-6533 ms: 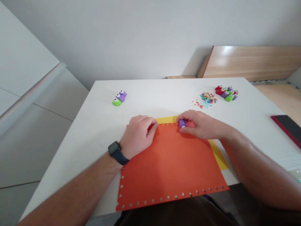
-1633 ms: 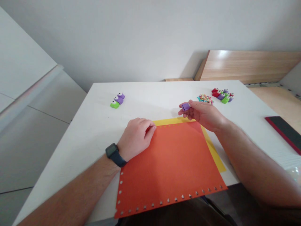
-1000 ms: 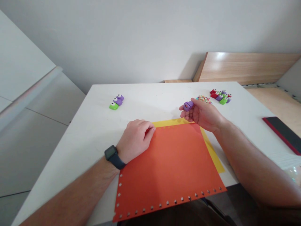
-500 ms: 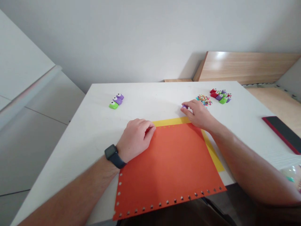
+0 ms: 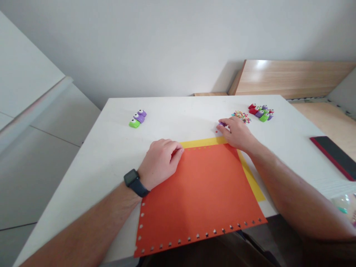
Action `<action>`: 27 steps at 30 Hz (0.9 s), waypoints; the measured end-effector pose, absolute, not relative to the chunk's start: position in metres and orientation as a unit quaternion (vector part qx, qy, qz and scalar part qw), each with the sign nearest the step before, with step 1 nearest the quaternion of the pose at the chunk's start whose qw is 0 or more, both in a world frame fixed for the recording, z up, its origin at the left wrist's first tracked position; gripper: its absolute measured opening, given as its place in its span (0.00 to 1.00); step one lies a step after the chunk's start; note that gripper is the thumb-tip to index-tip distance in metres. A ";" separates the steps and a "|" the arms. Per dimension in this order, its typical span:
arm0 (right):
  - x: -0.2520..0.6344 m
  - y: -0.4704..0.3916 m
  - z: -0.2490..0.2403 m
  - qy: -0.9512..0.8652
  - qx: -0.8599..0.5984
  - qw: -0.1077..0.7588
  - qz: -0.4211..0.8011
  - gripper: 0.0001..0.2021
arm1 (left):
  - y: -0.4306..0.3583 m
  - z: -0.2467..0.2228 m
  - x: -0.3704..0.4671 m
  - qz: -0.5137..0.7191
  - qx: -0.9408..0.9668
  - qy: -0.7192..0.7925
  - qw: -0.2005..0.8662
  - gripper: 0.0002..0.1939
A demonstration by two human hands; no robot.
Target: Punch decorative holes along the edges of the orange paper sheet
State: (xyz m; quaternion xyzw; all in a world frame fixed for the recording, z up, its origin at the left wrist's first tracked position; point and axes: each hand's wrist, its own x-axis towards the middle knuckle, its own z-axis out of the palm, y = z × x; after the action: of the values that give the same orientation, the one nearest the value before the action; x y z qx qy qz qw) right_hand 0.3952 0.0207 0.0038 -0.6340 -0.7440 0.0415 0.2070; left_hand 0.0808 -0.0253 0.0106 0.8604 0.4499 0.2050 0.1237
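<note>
My right hand [image 5: 236,131] is closed around a small purple craft punch [image 5: 221,124], just beyond the top edge of the orange paper. Most of that punch is hidden by the fingers. A tiny red paper piece [image 5: 216,131] lies on the table beside it. My left hand [image 5: 162,163], with a dark watch [image 5: 136,182] on the wrist, rests closed over the upper left corner of the orange paper [image 5: 200,185], thumb and forefinger together on it. Punched holes line the sheet's left, bottom and top edges. Under it, a yellow sheet [image 5: 251,181] sticks out at the top and right.
Two purple punches and a green one [image 5: 134,123] with eye-like tops stand at the back left. A heap of colourful paper bits [image 5: 242,116] lies behind my right hand, near several red, green and purple punches [image 5: 263,117]. A dark, red-edged flat object [image 5: 333,155] lies far right.
My right hand has shifted slightly right with the purple punch. A small red paper piece now shows on the table where the punch was. My left hand has stayed put.
</note>
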 end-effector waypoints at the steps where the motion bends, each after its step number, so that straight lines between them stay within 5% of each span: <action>1: 0.396 0.021 0.006 -0.738 -0.637 0.219 0.039 0.21 | -0.025 0.011 0.081 0.206 0.860 0.450 0.123 0.11; 14: 0.383 0.014 0.020 -0.528 -0.588 0.462 0.401 0.28 | -0.026 0.011 0.081 0.206 0.862 0.447 0.122 0.10; 27: 0.379 0.010 0.034 -0.431 -0.528 0.453 0.574 0.28 | -0.025 0.010 0.080 0.208 0.863 0.444 0.121 0.11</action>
State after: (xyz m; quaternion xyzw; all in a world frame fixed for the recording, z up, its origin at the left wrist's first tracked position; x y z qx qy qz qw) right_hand 0.3789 0.0101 0.0342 -0.5279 -0.4311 0.5744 0.4533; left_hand 0.0804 -0.0253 0.0104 0.8634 0.4436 0.2081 0.1206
